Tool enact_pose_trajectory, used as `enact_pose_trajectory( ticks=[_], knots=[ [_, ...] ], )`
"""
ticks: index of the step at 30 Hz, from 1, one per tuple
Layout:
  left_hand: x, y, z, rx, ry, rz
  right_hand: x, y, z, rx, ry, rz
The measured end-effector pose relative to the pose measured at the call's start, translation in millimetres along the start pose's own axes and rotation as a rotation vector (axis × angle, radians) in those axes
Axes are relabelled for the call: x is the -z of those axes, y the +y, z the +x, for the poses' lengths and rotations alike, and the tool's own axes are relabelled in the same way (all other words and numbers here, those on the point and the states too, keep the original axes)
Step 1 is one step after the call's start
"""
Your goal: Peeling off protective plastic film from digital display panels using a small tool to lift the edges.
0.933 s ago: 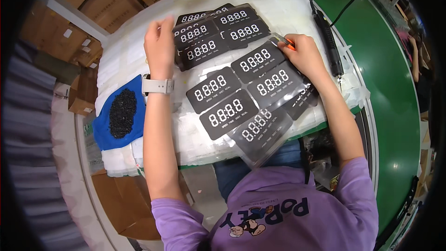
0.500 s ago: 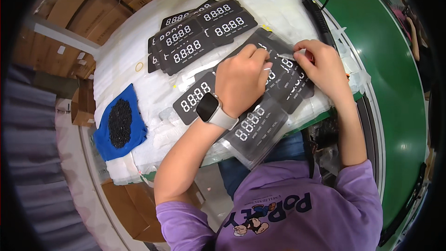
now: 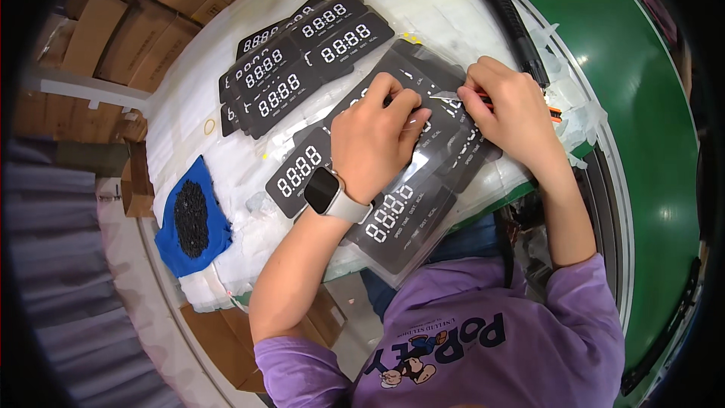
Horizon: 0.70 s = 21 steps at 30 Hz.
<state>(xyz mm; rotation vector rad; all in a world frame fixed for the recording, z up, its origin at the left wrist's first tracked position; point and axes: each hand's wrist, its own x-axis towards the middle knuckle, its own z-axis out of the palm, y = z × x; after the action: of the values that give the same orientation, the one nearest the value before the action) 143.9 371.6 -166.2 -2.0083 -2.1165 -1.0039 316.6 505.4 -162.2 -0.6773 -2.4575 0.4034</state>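
My right hand (image 3: 512, 112) grips a utility knife; its thin metal blade (image 3: 446, 96) points left and its orange handle end (image 3: 556, 114) shows behind the palm. Wearing a pale-strapped watch, my left hand (image 3: 377, 134) has its fingers curled and pinched just left of the blade; what they hold, if anything, I cannot make out. Both hands are over overlapping black display panel sheets (image 3: 411, 236) with white digits and clear film borders. One smaller black panel (image 3: 291, 181) lies partly beneath my left wrist.
Several similar panels (image 3: 281, 97) lie stacked farther back on the white-covered table (image 3: 226, 170). At left, a blue cloth (image 3: 215, 238) bears small black pieces. A black tool with a cord (image 3: 513, 23) lies at the far right, beside film scraps (image 3: 578, 117). Cardboard boxes (image 3: 121, 38) stand beyond the table.
The view has shifted slightly. My right hand has turned, so the knife's blade and orange handle show more plainly. My left hand stays pinched over the sheets.
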Motion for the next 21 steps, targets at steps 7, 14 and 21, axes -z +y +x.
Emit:
enact_pose_trajectory(
  ticks=[7, 14, 21],
  knots=[
    [2.0, 9.0, 4.4, 0.003, -0.032, -0.001, -1.0, 4.2, -4.7, 0.137, 0.019, 0.048],
    [-6.4, -2.2, 4.2, -0.085, 0.034, -0.125, 0.7, -1.0, -11.4, 0.302, 0.106, -0.011],
    [-10.6, 4.0, 6.8, 0.021, 0.02, -0.081, -0.7, -3.3, -6.5, 0.203, 0.12, 0.045]
  ],
)
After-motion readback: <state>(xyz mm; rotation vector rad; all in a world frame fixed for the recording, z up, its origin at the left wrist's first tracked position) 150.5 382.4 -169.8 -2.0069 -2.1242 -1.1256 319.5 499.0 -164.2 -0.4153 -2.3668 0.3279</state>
